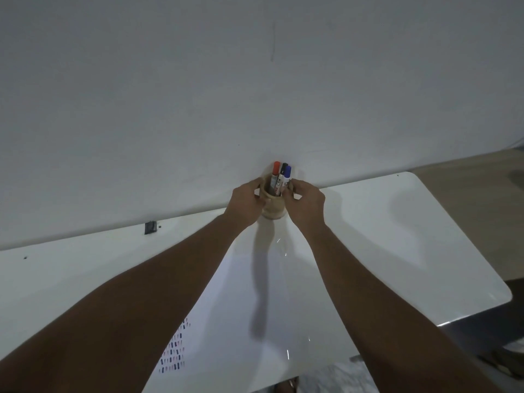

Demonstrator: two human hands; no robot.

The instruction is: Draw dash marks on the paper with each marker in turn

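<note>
Markers: red (275,174), black (283,177), blue (287,177), upright in holder (272,207) at far table edge. Left hand (246,204) clasps holder; right hand (306,204) pinches near blue marker. Light, stiff, probably smooth; grip mid-barrel.

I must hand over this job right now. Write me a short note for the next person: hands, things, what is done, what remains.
Left hand: wrapped around the left side of the cup, steadying it.
Right hand: at the cup's right rim, fingers beside the blue marker; whether it grips the marker is unclear.
Red marker, black marker and the blue one stand capped in the cup, at the table's far edge by the wall.
Paper lies between the forearms.
Done: rows of dashes on its lower left.
Left: cannot tell which colours remain.
</note>
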